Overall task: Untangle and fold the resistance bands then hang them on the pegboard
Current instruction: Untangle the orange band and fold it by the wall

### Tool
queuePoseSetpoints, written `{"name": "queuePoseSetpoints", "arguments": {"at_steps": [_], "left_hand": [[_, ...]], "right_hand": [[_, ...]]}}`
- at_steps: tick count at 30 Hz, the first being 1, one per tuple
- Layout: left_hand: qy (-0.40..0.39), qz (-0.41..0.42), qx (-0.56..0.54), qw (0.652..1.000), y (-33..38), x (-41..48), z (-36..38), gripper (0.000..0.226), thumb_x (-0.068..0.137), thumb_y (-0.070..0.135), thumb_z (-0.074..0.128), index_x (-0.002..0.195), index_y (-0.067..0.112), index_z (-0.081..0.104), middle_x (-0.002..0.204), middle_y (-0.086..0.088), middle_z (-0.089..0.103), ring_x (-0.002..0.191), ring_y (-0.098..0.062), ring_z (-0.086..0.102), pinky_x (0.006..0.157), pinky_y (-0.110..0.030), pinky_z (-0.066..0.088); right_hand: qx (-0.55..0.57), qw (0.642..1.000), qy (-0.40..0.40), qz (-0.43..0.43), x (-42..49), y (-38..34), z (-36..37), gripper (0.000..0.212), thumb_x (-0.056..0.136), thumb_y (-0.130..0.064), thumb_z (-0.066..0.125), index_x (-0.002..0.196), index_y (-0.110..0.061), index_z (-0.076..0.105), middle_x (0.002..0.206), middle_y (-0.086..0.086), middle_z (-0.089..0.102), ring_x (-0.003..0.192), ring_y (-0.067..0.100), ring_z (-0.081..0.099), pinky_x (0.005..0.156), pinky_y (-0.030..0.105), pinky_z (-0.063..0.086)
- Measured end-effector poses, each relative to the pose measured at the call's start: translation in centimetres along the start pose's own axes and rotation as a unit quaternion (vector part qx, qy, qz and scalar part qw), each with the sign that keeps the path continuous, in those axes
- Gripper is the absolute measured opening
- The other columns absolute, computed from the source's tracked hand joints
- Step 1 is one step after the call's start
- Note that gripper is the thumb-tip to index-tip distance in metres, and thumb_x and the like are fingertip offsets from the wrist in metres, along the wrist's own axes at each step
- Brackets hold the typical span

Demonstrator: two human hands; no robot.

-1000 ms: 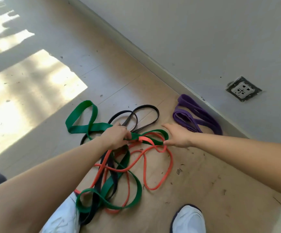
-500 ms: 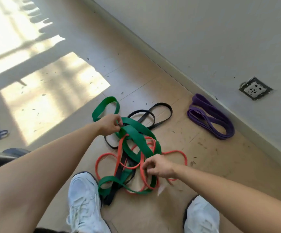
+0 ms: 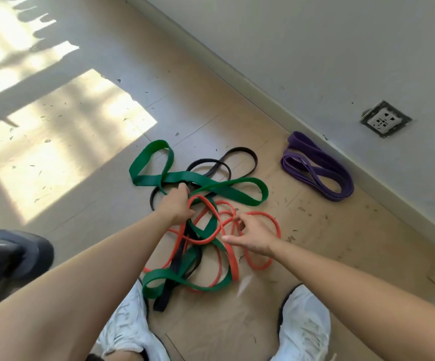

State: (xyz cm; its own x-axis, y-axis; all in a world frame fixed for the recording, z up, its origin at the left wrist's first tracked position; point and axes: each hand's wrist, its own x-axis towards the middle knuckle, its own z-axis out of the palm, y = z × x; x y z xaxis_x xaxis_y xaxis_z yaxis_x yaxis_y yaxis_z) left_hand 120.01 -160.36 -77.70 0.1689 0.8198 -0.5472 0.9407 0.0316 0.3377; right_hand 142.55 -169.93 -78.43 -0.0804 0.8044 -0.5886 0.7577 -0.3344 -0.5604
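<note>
Pale wooden floor (image 3: 211, 113) carries the tangle: the left hand (image 3: 176, 207) has its fingers clamped on the wide green rubber resistance band (image 3: 180, 176) where it crosses the narrow black rubber band (image 3: 239, 149), while the right hand (image 3: 252, 237) curls its fingers over the thin orange rubber band (image 3: 263, 214), pinching or not I cannot tell. Further right the folded purple rubber band (image 3: 323, 175) lies apart, apparently done; the other three lie knotted, nothing hung, no pegboard visible.

Bare indoor room, tiled floor (image 3: 190, 82), plain wall (image 3: 315, 43), skirting board (image 3: 237, 74), wall socket (image 3: 385, 119), window sunlight.
</note>
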Motion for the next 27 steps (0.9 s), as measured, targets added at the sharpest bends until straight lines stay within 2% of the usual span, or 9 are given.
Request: {"name": "queuePoseSetpoints", "arguments": {"at_steps": [5, 9, 12, 15, 16, 19, 22, 24, 27], "left_hand": [[-0.003, 0.015, 0.020, 1.000, 0.9, -0.2, -1.8, 0.014, 0.089, 0.023, 0.072, 0.097, 0.011, 0.071, 0.094, -0.009, 0.074, 0.088, -0.027, 0.072, 0.080, -0.040, 0.061], [-0.045, 0.045, -0.047, 0.997, 3.6, -1.0, -6.7, 0.016, 0.095, 0.023, 0.070, 0.091, 0.009, 0.076, 0.081, -0.005, 0.076, 0.071, -0.019, 0.074, 0.068, -0.032, 0.064], [-0.048, 0.076, -0.077, 0.993, 5.4, -2.2, -10.9, 0.017, 0.098, 0.023, 0.066, 0.093, 0.009, 0.075, 0.082, -0.004, 0.074, 0.066, -0.016, 0.068, 0.059, -0.024, 0.057], [-0.027, 0.119, -0.129, 0.984, 7.1, -4.3, -14.9, 0.018, 0.100, 0.023, 0.064, 0.098, 0.009, 0.075, 0.082, -0.003, 0.075, 0.069, -0.014, 0.066, 0.061, -0.023, 0.052], [-0.016, 0.136, -0.146, 0.980, 7.8, -5.3, -16.2, 0.017, 0.100, 0.023, 0.063, 0.100, 0.010, 0.075, 0.082, -0.003, 0.076, 0.071, -0.014, 0.064, 0.063, -0.024, 0.051], [-0.020, 0.191, -0.184, 0.964, 10.0, -8.6, -20.1, 0.019, 0.101, 0.027, 0.063, 0.106, 0.013, 0.073, 0.087, 0.000, 0.079, 0.078, -0.012, 0.062, 0.070, -0.026, 0.048], [-0.041, 0.238, -0.208, 0.948, 12.3, -12.2, -23.5, 0.020, 0.104, 0.024, 0.058, 0.107, 0.010, 0.071, 0.094, -0.002, 0.080, 0.084, -0.010, 0.069, 0.078, -0.026, 0.050], [-0.038, 0.273, -0.226, 0.934, 13.7, -14.8, -25.4, 0.018, 0.104, 0.023, 0.057, 0.103, 0.011, 0.071, 0.093, -0.004, 0.079, 0.087, -0.009, 0.071, 0.082, -0.025, 0.050], [-0.012, 0.323, -0.300, 0.898, 15.2, -18.1, -28.0, 0.018, 0.103, 0.024, 0.057, 0.104, 0.013, 0.071, 0.090, -0.002, 0.077, 0.089, -0.014, 0.067, 0.087, -0.031, 0.049]], "right_hand": [[-0.038, 0.998, -0.056, 0.002, -0.7, -1.3, 3.6, 0.067, 0.082, -0.026, 0.078, 0.141, -0.020, 0.047, 0.123, 0.009, 0.064, 0.113, 0.028, 0.062, 0.091, 0.034, 0.049], [-0.063, 0.989, -0.128, -0.037, -2.3, -2.7, 2.5, 0.048, 0.085, -0.005, 0.067, 0.132, -0.017, 0.063, 0.113, 0.001, 0.064, 0.103, 0.018, 0.060, 0.081, 0.026, 0.050], [-0.098, 0.976, -0.169, -0.094, -3.9, -5.2, -1.2, 0.037, 0.090, -0.008, 0.065, 0.126, -0.015, 0.066, 0.101, -0.008, 0.061, 0.093, 0.011, 0.060, 0.072, 0.017, 0.047], [-0.097, 0.985, -0.079, -0.115, -5.8, -7.6, -5.8, 0.011, 0.088, -0.014, 0.069, 0.092, -0.024, 0.063, 0.084, -0.009, 0.059, 0.080, 0.011, 0.059, 0.068, 0.023, 0.047], [-0.066, 0.991, -0.038, -0.111, -6.6, -8.3, -7.2, 0.014, 0.086, -0.014, 0.070, 0.084, -0.023, 0.060, 0.082, -0.006, 0.059, 0.076, 0.011, 0.058, 0.067, 0.027, 0.048], [0.058, 0.994, 0.039, -0.080, -8.7, -10.7, -10.8, 0.022, 0.085, -0.019, 0.076, 0.100, -0.016, 0.060, 0.093, 0.007, 0.066, 0.079, 0.016, 0.062, 0.071, 0.033, 0.054], [0.148, 0.984, 0.078, -0.055, -10.6, -13.1, -14.0, 0.043, 0.087, -0.024, 0.077, 0.120, -0.011, 0.052, 0.107, 0.010, 0.065, 0.094, 0.022, 0.067, 0.066, 0.025, 0.050], [0.186, 0.977, 0.090, -0.058, -12.2, -14.5, -16.4, 0.038, 0.091, -0.025, 0.073, 0.121, -0.012, 0.052, 0.109, 0.011, 0.068, 0.097, 0.024, 0.067, 0.068, 0.025, 0.049], [0.228, 0.961, 0.133, -0.078, -15.1, -16.1, -19.7, 0.018, 0.097, -0.027, 0.065, 0.110, -0.014, 0.064, 0.106, 0.012, 0.073, 0.097, 0.026, 0.069, 0.082, 0.036, 0.055]]}}
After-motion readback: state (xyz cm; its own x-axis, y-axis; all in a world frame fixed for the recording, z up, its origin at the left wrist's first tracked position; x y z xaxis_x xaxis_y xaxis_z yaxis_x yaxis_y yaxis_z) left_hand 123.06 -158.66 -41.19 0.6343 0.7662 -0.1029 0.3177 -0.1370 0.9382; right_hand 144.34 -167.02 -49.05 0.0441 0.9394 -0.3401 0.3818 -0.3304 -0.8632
